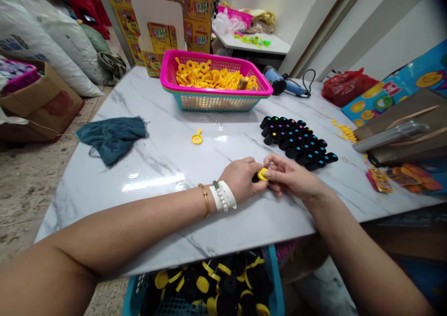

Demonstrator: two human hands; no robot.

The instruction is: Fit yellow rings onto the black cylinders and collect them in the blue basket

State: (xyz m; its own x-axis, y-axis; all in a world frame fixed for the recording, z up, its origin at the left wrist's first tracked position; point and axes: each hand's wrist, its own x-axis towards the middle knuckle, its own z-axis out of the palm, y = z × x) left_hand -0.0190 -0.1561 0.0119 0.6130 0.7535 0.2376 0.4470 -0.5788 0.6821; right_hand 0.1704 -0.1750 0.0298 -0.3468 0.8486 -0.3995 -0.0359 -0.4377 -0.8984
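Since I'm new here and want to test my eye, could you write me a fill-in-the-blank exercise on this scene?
1. The left hand and right hand meet at a small black piece with a ____ top.
2. The crumpled teal cloth lies toward the picture's ____ side of the white marbled table.
3. The plastic basket heaped with yellow pieces has a ____ rim.
4. The blue plastic basket sits ____ than the tabletop.

Missing words: yellow; left; pink; lower.

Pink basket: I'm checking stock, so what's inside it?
Yellow rings lie heaped in the pink basket, with a small brown item on top toward the right. The heap hides the basket's bottom, so anything buried there cannot be seen.
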